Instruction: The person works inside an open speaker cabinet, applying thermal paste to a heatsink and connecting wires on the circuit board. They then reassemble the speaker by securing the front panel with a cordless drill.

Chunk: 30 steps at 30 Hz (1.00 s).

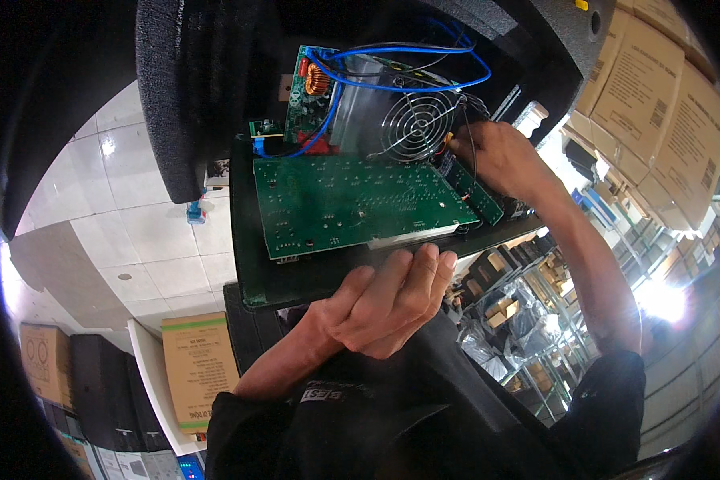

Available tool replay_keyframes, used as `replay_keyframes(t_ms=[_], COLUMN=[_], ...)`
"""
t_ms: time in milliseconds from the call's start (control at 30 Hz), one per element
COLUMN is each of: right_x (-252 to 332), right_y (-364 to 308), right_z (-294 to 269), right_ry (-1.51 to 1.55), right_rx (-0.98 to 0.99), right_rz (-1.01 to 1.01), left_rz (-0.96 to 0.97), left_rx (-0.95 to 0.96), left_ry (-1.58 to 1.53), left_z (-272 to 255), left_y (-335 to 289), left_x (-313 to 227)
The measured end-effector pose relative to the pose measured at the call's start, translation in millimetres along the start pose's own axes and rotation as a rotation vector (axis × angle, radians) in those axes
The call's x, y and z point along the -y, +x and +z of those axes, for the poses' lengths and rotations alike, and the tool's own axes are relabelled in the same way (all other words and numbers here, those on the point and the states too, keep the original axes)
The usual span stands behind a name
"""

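A black metal panel [256, 284] carries a large green circuit board [352, 204], a second board with a copper-wound coil [317, 80], and a fan behind a round wire guard [420, 124]. My left hand [388, 308] is closed on the panel's near edge, its fingertips against the rim below the large board. To the right of the fan, my right hand [500, 156] pinches a small yellow wire connector [448, 138] between thumb and fingers. Those fingertips are partly hidden behind wires. Blue cables [488, 70] loop over the top of the assembly.
The textured black speaker cabinet [161, 104] surrounds the assembly. Cardboard boxes [648, 104] are stacked at the right, above metal shelving [536, 352] with packed goods. White floor tiles [136, 176] and another carton [196, 372] lie at the left.
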State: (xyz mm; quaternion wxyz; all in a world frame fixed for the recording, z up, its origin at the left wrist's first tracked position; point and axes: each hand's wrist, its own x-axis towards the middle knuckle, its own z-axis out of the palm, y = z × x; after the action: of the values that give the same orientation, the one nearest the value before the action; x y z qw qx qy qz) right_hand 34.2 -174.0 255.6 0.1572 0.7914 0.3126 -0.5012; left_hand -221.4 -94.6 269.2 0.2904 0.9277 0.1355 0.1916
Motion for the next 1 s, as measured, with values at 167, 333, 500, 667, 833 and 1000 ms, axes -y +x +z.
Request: replay_keyframes(t_ms=[167, 333, 500, 667, 833, 1000], right_x=[-2.1, -7.0, -3.9, -0.1, 0.4, -0.7], right_y=[-0.2, -0.9, 0.7, 1.5, 7.7, 7.5], right_z=[5.1, 13.2, 12.0, 14.4, 21.7, 20.1], right_ry=[-0.009, -0.059, -0.164, -0.269, -0.227, -0.33], right_rx=[-0.032, -0.181, -0.148, -0.124, -0.132, -0.147], right_rz=[-0.036, -0.044, -0.03, -0.036, -0.001, -0.108], left_rz=[0.029, 0.067, 0.057, 0.021, 0.017, 0.027], left_rx=[0.137, 0.134, 0.215, 0.09, 0.036, 0.105], left_ry=[0.064, 0.104, 0.098, 0.075, 0.074, 0.067], left_z=[-11.1, -10.3, -17.3, -9.6, -4.3, -9.1], left_y=[-3.0, -2.0, 3.0, 7.4, 6.9, 4.3], left_x=[-0.3, 2.5, 2.2, 0.9, 0.4, 1.1])
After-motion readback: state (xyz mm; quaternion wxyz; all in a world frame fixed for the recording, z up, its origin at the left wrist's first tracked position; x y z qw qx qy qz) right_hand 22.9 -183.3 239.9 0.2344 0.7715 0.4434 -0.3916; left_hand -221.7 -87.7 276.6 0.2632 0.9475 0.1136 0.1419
